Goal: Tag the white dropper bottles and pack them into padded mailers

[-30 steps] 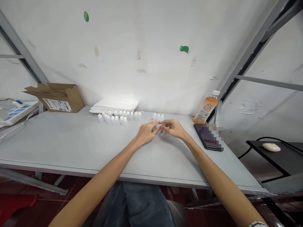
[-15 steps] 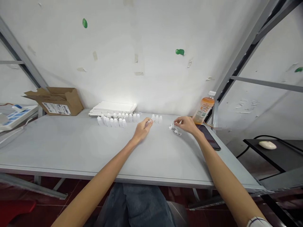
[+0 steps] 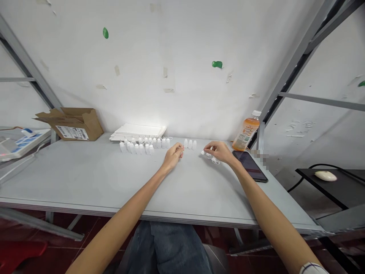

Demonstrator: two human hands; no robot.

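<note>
My left hand [image 3: 173, 155] is closed, with a small white bottle mostly hidden inside its fingers. Close to its fingertips, three small white bottles [image 3: 190, 144] without cords stand in a row. The thumb and fingers of my right hand [image 3: 219, 151] pinch a small white cap [image 3: 202, 152] just above the table. Under that hand lie several more white caps with thin looped cords [image 3: 214, 160], partly covered by the fingers. Farther left, several white bottles with caps and cords [image 3: 139, 148] stand in rows.
Behind the capped bottles lies a stack of white sheets [image 3: 137, 130]. An opened cardboard box [image 3: 75, 123] sits at the back left. To the right are an orange drink bottle [image 3: 245, 131] and a dark phone [image 3: 251, 166] on the grey table [image 3: 99, 175].
My right hand has shifted slightly left and now has a single cap at its fingertips, above the other corded caps. My left hand has turned slightly, hiding more of its bottle.
</note>
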